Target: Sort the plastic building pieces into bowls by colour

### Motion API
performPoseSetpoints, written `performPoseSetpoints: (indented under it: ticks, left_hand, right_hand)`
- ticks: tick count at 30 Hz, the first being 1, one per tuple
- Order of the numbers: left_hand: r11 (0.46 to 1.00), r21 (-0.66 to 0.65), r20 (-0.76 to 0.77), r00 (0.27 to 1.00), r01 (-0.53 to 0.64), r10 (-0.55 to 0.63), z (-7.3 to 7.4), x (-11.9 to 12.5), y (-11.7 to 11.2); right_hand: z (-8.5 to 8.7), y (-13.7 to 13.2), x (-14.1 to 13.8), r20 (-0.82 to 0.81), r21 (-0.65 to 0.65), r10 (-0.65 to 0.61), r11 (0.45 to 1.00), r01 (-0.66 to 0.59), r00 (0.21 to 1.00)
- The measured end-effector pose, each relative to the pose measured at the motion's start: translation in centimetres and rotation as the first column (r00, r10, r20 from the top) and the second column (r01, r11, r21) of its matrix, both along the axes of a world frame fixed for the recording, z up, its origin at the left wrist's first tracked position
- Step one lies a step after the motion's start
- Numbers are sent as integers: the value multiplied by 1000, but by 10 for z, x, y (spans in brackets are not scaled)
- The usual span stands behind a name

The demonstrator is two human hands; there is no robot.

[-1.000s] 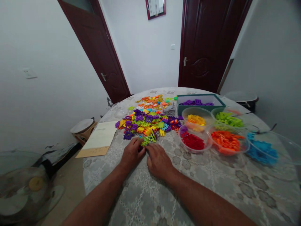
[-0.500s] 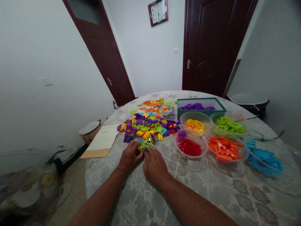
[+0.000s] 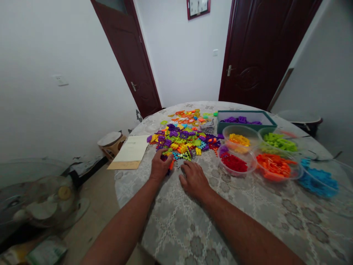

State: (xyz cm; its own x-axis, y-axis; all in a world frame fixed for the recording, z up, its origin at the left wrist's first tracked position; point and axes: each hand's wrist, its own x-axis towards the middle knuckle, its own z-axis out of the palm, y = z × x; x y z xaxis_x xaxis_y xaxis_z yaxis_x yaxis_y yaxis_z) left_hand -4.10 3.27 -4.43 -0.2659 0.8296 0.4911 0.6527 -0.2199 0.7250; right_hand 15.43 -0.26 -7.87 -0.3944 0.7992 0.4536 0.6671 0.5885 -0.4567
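A heap of small plastic interlocking pieces [image 3: 183, 141] in purple, yellow, green and orange lies on the round table with a lace-patterned cloth [image 3: 220, 221]. My left hand [image 3: 160, 166] rests at the heap's near edge, its fingers curled round an orange piece [image 3: 171, 165]. My right hand [image 3: 194, 179] lies palm down on the cloth beside it, fingers spread, their tips just short of some green pieces [image 3: 185, 156].
Right of the heap stand clear bowls of yellow [image 3: 239, 139], green [image 3: 279, 142], red [image 3: 234, 162], orange [image 3: 273, 165] and blue pieces [image 3: 317, 177], with a teal box of purple pieces [image 3: 242, 120] behind. A paper pad [image 3: 132, 151] overhangs the left edge. A fan [image 3: 35, 198] and a stool [image 3: 110, 141] are on the floor.
My hands have drawn apart; the left now closes on an orange piece and the right has slid a little to the right. The view shifted leftward and down.
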Motion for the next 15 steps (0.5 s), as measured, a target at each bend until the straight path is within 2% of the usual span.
performPoseSetpoints:
  ticks: [7, 12, 15]
  left_hand:
    - [999, -38, 306, 952, 18, -6, -3, 24, 11]
    - [997, -64, 509, 861, 32, 6, -7, 49, 17]
    - [996, -58, 621, 784, 71, -20, -9, 57, 18]
  right_hand:
    - [0, 0, 0, 18, 5, -5, 1000, 5, 1000]
    - [5, 1, 1, -16, -2, 10, 1000, -10, 1000]
    - [4, 2, 3, -53, -2, -1, 1000, 1, 999]
